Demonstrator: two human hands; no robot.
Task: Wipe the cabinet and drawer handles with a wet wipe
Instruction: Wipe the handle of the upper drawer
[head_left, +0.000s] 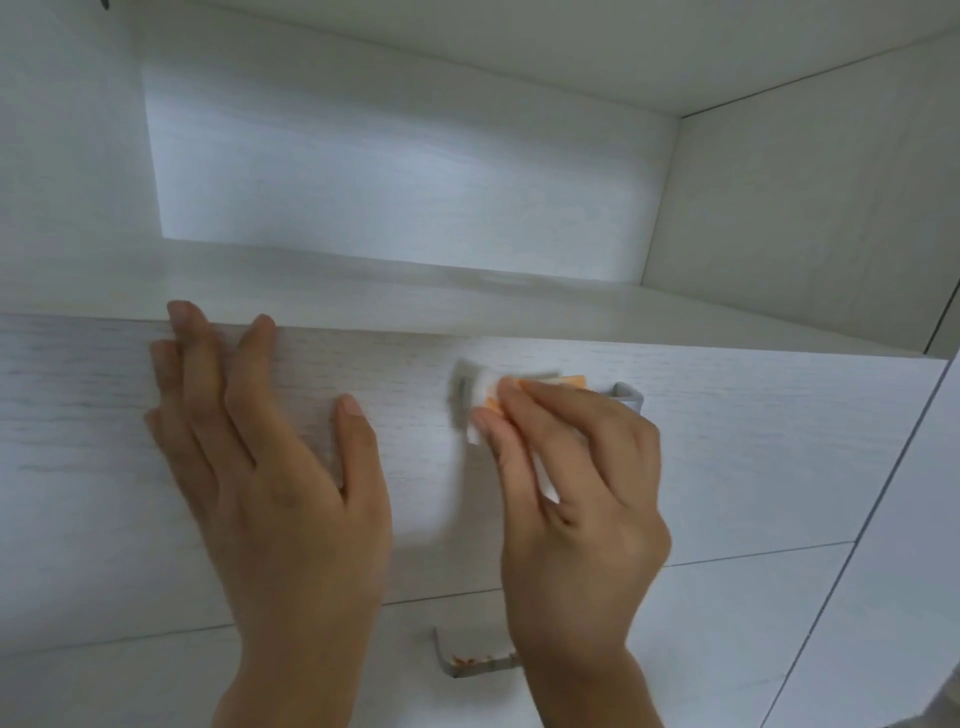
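Upper drawer front (727, 441) is braced by the left hand (270, 467), which is laid flat with fingers spread, fingertips reaching the top edge, nothing held. The wipe (480, 400) is pinched by the right hand (576, 483) between thumb and fingers and pressed onto the left end of the upper handle (626, 395); the wipe is white, blurred, with an orange patch showing at the fingertips, what that patch is cannot be told. Most of the handle bar is covered by wipe and fingers, only its right bracket is seen bare. The step in hand is judged to be the wiping of the upper handle, with the left end being worked. A second handle (470, 662) is seen on the drawer below, partly hidden behind the right wrist, with small orange specks on its bar, so it looks not yet wiped. An open shelf (415, 291) sits above the drawers, nothing seen on it. For the next move, the wipe likely needs to be drawn along the bar to the right bracket, wrapped round so the underside is caught too, with the pinch kept firm and the drawer held shut by the flat hand; the lower handle would then be taken. Other handles are out of frame, so overall progress cannot be told.
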